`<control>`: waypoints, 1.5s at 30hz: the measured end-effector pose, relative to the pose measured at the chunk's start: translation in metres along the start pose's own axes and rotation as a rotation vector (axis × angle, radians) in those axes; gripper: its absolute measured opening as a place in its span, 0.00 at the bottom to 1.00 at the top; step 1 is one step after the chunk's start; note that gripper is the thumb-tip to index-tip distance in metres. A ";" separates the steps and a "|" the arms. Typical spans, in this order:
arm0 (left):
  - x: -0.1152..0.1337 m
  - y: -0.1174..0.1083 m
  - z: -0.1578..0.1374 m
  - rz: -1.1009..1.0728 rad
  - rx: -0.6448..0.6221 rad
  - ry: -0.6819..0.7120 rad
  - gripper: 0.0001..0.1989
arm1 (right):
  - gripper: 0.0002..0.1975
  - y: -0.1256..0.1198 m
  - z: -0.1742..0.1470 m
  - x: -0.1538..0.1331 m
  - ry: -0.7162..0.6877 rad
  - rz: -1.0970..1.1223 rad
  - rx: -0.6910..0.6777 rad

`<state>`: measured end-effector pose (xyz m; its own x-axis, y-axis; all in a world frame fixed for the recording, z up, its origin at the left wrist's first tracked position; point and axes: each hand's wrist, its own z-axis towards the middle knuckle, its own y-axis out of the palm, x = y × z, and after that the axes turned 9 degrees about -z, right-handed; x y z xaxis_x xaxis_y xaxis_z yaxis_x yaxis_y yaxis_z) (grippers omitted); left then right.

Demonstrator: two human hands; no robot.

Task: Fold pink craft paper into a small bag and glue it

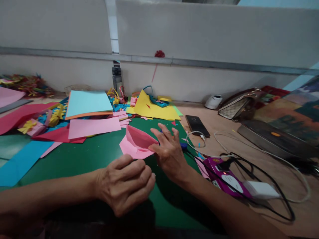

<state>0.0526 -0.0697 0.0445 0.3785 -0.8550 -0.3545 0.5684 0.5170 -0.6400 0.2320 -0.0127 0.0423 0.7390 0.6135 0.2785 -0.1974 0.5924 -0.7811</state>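
Note:
A pink sheet of paper (137, 151), folded into an open pocket shape, stands above the green board (99, 156). The thumb of my right hand (169, 149) presses on the paper's right edge, while the other fingers are raised and curved apart behind it. Closer to me, my left hand (127, 184) is closed, knuckles up, at the paper's lower edge. Its fingertips are turned out of sight, so whatever they grip is hidden. Just past my right hand lies a blue-handled tool (183, 146), mostly covered.
Coloured sheets lie along the back: light blue (87, 102), yellow (154, 108), and pink strips (94, 127). On the right are a black phone (197, 125), a purple power strip (226, 177) with looping cables, a dark case (274, 137) and a handbag (236, 104). A white wall stands behind.

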 end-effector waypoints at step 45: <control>-0.027 0.013 0.015 -0.250 -0.486 -0.700 0.04 | 0.11 -0.004 0.002 -0.010 -0.077 0.115 -0.164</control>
<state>0.0608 -0.0397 0.0559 0.7353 -0.6374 0.2303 0.3813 0.1081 -0.9181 0.2239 -0.0202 0.0439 0.6649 0.7141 0.2189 -0.1655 0.4267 -0.8891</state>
